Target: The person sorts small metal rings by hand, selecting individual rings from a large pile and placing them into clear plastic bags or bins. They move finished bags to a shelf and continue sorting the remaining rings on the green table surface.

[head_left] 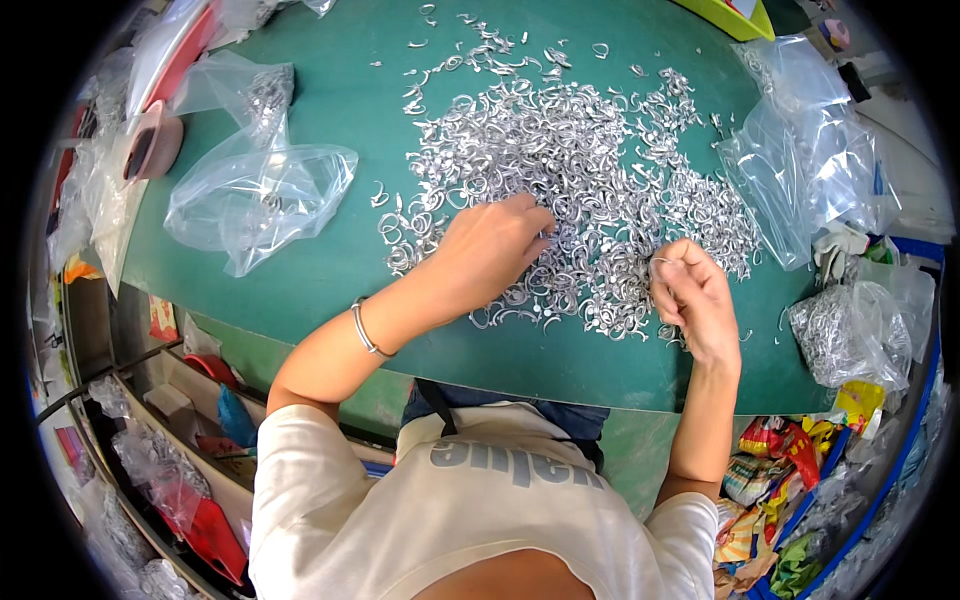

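A wide heap of small silvery metal rings (590, 150), many of them open or curved, is spread over the green table (330, 90). My left hand (492, 245) rests on the near left part of the heap. Its fingers are curled down among the pieces, and whatever is at the fingertips is hidden. At the heap's near right edge my right hand (693, 298) is closed in a pinch. A thin silvery ring (662, 261) sticks out between its thumb and forefinger.
Clear plastic bags lie to the left (262, 205) and to the right (800, 150). A bag packed with silvery pieces (845, 330) sits at the right edge. A yellow-green bin (735, 15) stands far right; a pink container (154, 143) stands left.
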The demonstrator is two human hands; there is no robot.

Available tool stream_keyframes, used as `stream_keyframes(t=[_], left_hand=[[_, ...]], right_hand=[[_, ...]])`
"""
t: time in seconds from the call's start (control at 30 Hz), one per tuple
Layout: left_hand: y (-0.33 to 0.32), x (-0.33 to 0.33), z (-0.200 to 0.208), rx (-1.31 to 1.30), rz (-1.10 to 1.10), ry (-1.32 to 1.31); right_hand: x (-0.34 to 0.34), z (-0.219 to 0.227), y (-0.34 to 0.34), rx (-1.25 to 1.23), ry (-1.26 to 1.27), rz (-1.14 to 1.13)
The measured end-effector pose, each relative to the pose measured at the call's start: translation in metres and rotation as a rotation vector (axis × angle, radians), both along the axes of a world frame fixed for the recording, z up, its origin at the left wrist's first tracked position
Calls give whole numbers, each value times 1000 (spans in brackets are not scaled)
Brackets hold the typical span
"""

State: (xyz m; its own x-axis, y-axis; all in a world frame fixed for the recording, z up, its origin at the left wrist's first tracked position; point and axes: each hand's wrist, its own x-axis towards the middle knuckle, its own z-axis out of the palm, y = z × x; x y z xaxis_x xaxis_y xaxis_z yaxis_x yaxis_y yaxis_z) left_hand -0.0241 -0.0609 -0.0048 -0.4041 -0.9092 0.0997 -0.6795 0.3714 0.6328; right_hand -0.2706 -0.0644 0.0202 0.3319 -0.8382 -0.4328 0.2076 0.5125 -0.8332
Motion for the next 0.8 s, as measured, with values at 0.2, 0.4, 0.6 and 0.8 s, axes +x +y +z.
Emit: stream_keyframes(t=[0.2,0.4,0.6,0.8], left_hand=[[-4,5,13,21,72,55],[-10,12,-3,-64,45,97],[-19,15,20,862,276,983],[-26,26,10,1164,184,1690]], right_hand=[[-2,-10,-1,-569,699,71],[-4,2,-4,-216,368,-73],[21,-2,-16,-292,316,80],[65,-15,-26,-974,1122,301]])
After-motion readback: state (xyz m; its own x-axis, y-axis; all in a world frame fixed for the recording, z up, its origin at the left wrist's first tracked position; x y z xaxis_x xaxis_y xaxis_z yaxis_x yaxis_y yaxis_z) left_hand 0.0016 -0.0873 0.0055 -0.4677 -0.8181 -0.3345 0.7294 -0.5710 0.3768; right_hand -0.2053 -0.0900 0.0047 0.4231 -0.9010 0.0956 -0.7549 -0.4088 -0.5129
